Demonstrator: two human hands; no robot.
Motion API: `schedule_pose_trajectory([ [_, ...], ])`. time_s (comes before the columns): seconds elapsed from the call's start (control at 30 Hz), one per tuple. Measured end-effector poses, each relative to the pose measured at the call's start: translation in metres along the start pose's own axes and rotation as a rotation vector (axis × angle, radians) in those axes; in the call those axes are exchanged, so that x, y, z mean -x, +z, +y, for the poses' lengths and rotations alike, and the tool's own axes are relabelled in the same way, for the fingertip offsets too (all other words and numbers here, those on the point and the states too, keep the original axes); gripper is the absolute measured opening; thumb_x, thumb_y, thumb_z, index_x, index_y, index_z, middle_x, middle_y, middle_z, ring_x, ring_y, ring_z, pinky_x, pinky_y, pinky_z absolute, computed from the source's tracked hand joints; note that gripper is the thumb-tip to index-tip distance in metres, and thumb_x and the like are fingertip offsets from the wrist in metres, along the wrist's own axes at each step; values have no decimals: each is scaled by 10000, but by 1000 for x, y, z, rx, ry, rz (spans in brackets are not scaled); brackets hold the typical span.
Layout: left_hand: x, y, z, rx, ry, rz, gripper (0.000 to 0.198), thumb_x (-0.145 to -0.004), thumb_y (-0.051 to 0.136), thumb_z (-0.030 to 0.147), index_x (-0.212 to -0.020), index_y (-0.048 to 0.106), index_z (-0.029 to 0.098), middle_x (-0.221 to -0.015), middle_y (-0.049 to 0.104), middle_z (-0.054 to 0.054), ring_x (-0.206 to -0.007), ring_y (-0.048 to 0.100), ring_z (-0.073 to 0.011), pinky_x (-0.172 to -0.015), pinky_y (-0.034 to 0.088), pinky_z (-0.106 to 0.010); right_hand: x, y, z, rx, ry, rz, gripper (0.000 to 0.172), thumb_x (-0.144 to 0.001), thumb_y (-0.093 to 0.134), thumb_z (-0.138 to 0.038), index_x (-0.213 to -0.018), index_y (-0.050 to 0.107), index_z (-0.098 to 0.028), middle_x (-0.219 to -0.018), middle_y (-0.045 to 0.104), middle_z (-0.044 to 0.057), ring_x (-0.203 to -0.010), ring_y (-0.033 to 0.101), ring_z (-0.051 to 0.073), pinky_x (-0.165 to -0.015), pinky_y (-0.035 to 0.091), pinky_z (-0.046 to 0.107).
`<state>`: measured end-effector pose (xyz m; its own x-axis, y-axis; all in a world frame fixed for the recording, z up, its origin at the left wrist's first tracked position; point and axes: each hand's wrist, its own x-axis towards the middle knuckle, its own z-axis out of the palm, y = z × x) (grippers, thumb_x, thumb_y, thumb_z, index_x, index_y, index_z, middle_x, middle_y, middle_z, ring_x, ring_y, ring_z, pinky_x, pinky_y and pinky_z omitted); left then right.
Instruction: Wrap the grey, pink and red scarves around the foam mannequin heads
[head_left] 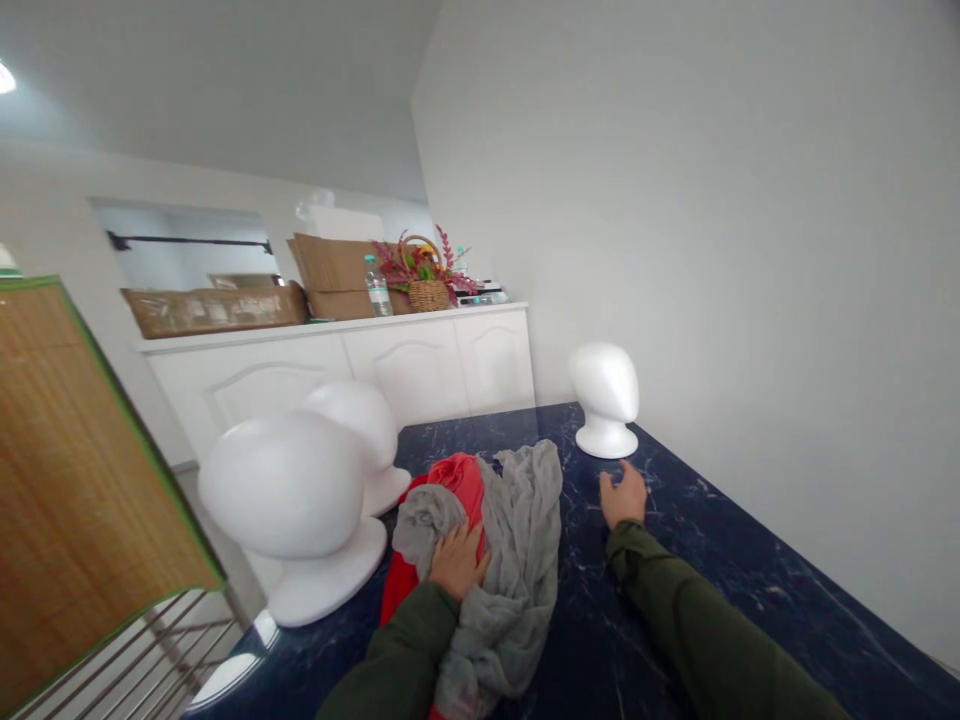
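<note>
My left hand (457, 560) lies flat on a grey scarf (517, 540) that is draped over a red cloth (461, 480) on the dark blue marbled table (675, 560). Its fingers are spread, gripping nothing. My right hand (622, 493) hovers just above the table to the right of the scarf, fingers loosely apart and empty. Just beyond it stands a white foam mannequin head (606, 398). Both arms wear dark green sleeves.
Two more white mannequin heads (289, 500) (360, 430) stand at the table's left. A bamboo screen (67, 480) and metal rack (150, 650) are at the far left. White cabinets (375, 370) behind hold cardboard boxes, a bottle and a flower basket (427, 275). A wall runs along the right.
</note>
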<state>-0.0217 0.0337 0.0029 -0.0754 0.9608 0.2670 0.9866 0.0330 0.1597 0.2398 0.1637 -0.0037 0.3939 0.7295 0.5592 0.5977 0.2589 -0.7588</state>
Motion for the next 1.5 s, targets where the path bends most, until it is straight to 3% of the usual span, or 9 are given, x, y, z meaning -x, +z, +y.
schedule_pose_trajectory([
  [0.13, 3, -6, 3, -42, 13, -74, 514, -758, 388, 345, -1221, 441, 129, -1295, 398, -167, -1183, 365, -305, -954, 281, -483, -49, 0, 30, 50, 142, 97, 789, -653, 499, -457, -1194, 322, 90, -1182, 402, 306, -1125, 359, 373, -949, 260, 465],
  [0.33, 7, -9, 5, -41, 32, -110, 530, -769, 380, 357, -1248, 405, 132, -1313, 371, -170, -1200, 334, -314, -968, 266, -477, -74, 25, 38, 202, 115, -9, 1012, -548, 577, -597, -1263, 229, 30, -1229, 360, 284, -1149, 330, 372, -934, 286, 431],
  [0.53, 9, -4, 4, -54, 21, -104, 552, -777, 362, 415, -1260, 379, 149, -1319, 367, -152, -1206, 322, -307, -976, 250, -483, -90, 51, 37, 279, 20, 4, 966, -566, 560, -628, -1226, 257, 9, -1124, 434, 265, -1066, 400, 364, -868, 319, 435],
  [0.8, 10, -6, 9, -73, -2, -138, 550, -780, 374, 414, -1267, 364, 159, -1339, 335, -148, -1223, 292, -298, -992, 224, -481, -110, 77, 50, 305, 44, 52, 947, -518, 569, -670, -1160, 326, -19, -1059, 484, 244, -998, 447, 366, -810, 348, 449],
  [1.0, 11, -6, 8, -83, -1, -142, 545, -790, 358, 434, -1272, 353, 179, -1340, 342, -123, -1231, 280, -281, -1005, 214, -463, -117, 91, 51, 356, 37, 88, 977, -514, 580, -668, -1139, 365, 50, -1055, 467, 312, -1020, 415, 397, -832, 276, 485],
  [1.2, 11, -4, 7, -83, -7, -142, 544, -796, 341, 439, -1276, 348, 182, -1349, 327, -121, -1238, 268, -275, -1011, 205, -460, -122, 88, 45, 340, 60, 47, 914, -511, 611, -622, -1065, 457, 89, -940, 502, 344, -912, 470, 403, -816, 249, 481],
  [1.33, 11, -8, 10, -73, -7, -149, 541, -794, 350, 427, -1275, 350, 178, -1343, 335, -124, -1238, 268, -279, -1008, 210, -461, -120, 79, 38, 351, 75, 60, 907, -521, 593, -625, -1042, 462, 105, -958, 504, 340, -943, 468, 397, -852, 257, 466],
  [1.5, 10, -14, 14, -38, -33, -158, 547, -787, 361, 399, -1278, 344, 160, -1337, 345, -129, -1231, 281, -286, -1001, 219, -469, -101, 65, 17, 301, 57, 54, 823, -526, 604, -604, -1021, 489, 43, -976, 538, 277, -949, 490, 374, -868, 303, 450],
])
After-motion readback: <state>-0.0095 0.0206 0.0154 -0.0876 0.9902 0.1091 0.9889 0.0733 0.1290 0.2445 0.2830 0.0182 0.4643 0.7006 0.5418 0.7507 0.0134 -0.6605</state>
